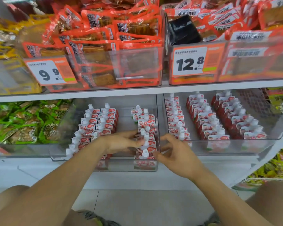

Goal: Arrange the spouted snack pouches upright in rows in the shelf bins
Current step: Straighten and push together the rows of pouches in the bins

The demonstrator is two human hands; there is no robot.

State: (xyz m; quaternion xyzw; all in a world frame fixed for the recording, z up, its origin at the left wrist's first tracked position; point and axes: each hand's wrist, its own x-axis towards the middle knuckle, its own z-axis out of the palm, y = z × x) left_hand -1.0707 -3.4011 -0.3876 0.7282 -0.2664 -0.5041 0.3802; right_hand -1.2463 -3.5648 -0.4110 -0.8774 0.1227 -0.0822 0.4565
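Left hand point(122, 141) fingers curled on pouch row point(145, 136) in clear bin point(104, 163); right hand point(173, 152) loose, empty.

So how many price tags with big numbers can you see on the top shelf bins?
2. The 9.9 tag hangs on the left orange-pack bin; the 12.8 tag hangs on the right one. Others may be out of frame.

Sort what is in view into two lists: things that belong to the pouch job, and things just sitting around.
Job:
- spouted pouches, upright in rows
- left clear bin
- right clear bin, three pouch rows
- left hand, fingers at the right-hand row
- right hand, beside that row

Just there:
- orange snack packs
- green packs
- price tags 9.9 and 12.8
- black packet
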